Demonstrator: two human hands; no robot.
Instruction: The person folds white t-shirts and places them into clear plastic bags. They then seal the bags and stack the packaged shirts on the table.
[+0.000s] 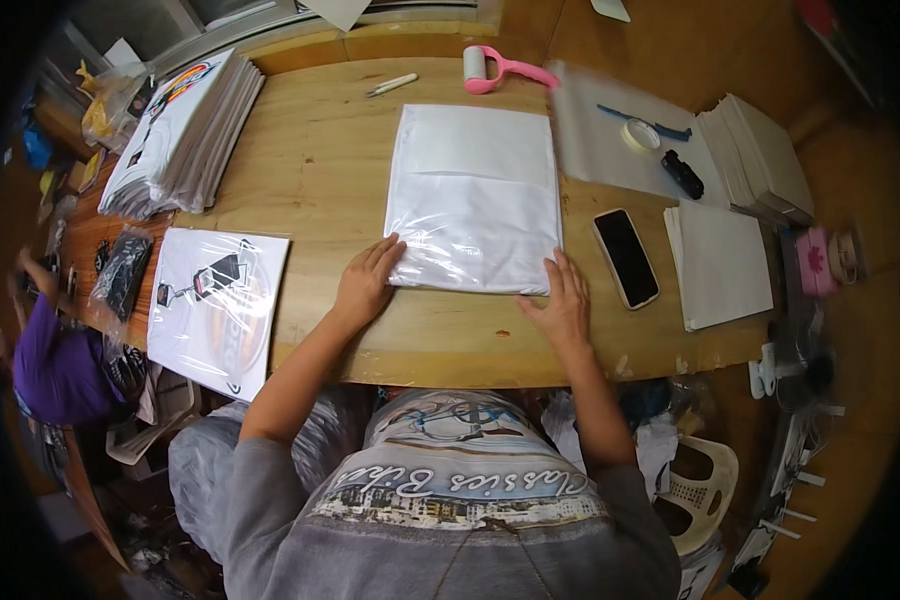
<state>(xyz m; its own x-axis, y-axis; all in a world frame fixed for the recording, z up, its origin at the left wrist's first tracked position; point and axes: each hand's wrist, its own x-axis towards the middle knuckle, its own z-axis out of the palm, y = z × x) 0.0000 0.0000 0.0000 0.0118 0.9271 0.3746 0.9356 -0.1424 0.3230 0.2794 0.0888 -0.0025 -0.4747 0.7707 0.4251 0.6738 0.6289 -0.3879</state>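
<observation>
Bagged white garment (pixel 473 210) centred on wooden table (pixel 310 180). Left hand (pixel 368 278) at its near left corner, right hand (pixel 564 303) at near right; both loosely spread, gripping nothing. Slick film (pixel 435 262) could skid or crease if 2 hands press unevenly.

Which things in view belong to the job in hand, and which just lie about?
Probably the job:
white plastic-wrapped packet, left hand and right hand on it
stack of wrapped packets
perhaps the pink roller

Seemingly lying about:
phone
pen
</observation>
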